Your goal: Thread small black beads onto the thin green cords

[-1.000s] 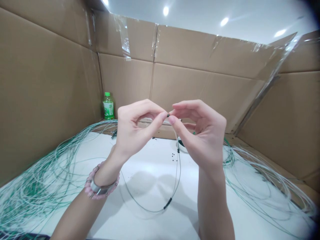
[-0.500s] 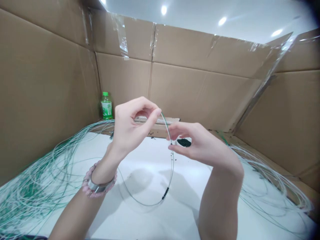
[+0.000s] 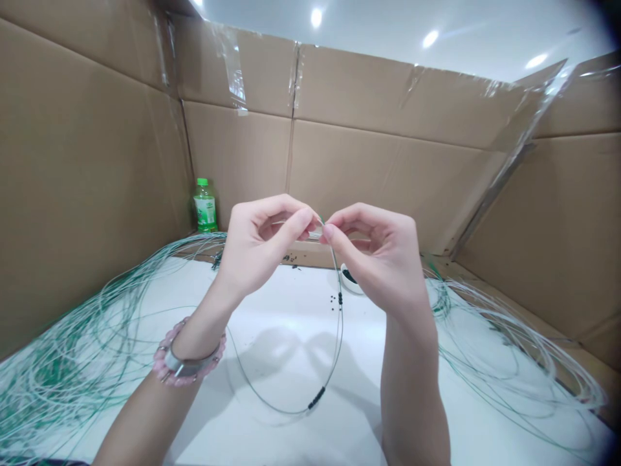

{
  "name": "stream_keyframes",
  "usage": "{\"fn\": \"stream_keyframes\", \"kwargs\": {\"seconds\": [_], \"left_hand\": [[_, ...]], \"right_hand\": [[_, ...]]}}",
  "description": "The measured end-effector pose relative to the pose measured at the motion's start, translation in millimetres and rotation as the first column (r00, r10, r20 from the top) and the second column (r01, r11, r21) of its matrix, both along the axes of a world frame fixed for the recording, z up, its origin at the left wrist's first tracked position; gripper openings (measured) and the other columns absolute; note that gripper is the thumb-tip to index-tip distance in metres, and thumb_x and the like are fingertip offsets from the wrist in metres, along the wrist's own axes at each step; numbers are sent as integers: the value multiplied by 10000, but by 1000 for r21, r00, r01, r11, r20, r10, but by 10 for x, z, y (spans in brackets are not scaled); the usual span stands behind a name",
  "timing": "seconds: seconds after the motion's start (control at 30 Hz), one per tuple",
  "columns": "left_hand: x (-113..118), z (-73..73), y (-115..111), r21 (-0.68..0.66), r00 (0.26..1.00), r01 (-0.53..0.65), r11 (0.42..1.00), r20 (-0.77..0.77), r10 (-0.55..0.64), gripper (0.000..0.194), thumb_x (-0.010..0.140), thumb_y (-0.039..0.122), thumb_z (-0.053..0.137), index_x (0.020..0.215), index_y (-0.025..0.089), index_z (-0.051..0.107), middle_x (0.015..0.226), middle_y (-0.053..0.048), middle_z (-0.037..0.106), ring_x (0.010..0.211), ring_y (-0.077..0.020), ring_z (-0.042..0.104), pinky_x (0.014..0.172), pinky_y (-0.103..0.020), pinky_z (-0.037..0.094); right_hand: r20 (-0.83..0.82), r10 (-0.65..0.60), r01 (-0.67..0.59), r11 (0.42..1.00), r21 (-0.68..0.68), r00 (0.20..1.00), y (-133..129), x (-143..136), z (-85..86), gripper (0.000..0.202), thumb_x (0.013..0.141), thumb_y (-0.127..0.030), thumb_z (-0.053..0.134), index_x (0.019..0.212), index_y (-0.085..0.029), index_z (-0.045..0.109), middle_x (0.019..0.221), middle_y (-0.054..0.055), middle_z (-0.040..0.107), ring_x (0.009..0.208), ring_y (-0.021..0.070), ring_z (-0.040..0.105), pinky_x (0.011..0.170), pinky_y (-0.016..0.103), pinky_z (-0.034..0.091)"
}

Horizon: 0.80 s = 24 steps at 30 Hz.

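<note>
The right hand [image 3: 383,259] has come up beside the left hand [image 3: 257,249]; both pinch the string [image 3: 335,260]; black beads [image 3: 340,298] hang below, so threading seems under way.

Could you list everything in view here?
cord: one loop, green and white, centre
strung beads: two clusters, black, on cord
loose beads: several, black, near bowl
bowl: one, white, back centre
strands: two bundles, green and white, both sides
bottle: one, green, back left
tabletop: one, white, centre
cardboard walls: three, brown, around
tape: several strips, transparent, on walls
lights: four, white, ceiling
scraps: several, dark, far edge
bands: two, pink and silver, left wrist
left hand: one, bare, at cord
right hand: one, bare, at cord
</note>
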<state>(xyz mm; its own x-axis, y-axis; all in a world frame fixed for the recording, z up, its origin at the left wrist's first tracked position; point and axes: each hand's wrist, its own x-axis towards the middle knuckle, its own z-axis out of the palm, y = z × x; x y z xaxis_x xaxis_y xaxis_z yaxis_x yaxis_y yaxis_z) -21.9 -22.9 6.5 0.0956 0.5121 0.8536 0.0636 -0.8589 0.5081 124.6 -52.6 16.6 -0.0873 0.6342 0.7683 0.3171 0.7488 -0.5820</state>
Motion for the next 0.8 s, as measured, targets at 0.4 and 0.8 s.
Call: {"fn": "stream_keyframes", "kwargs": {"seconds": [0.4, 0.8], "left_hand": [[51, -20, -32, 2, 999, -6, 1000, 40, 6, 64, 743, 139, 633, 680, 148, 626, 650, 21, 637, 607, -75, 602, 538, -160, 496], [-58, -4, -28, 161, 985, -87, 983, -134, 109, 86, 730, 97, 618, 683, 162, 585, 646, 35, 586, 581, -58, 540, 539, -169, 471]], "right_hand": [[0, -10, 10, 1000, -27, 1000, -25, 3, 12, 72, 745, -153, 613, 675, -166, 610, 656, -7, 629, 622, 94, 617, 521, 163, 533], [80, -4, 8, 999, -40, 997, -15, 12, 12, 78, 742, -136, 599, 667, -148, 616, 626, -23, 612, 587, 63, 570, 555, 152, 508]]}}
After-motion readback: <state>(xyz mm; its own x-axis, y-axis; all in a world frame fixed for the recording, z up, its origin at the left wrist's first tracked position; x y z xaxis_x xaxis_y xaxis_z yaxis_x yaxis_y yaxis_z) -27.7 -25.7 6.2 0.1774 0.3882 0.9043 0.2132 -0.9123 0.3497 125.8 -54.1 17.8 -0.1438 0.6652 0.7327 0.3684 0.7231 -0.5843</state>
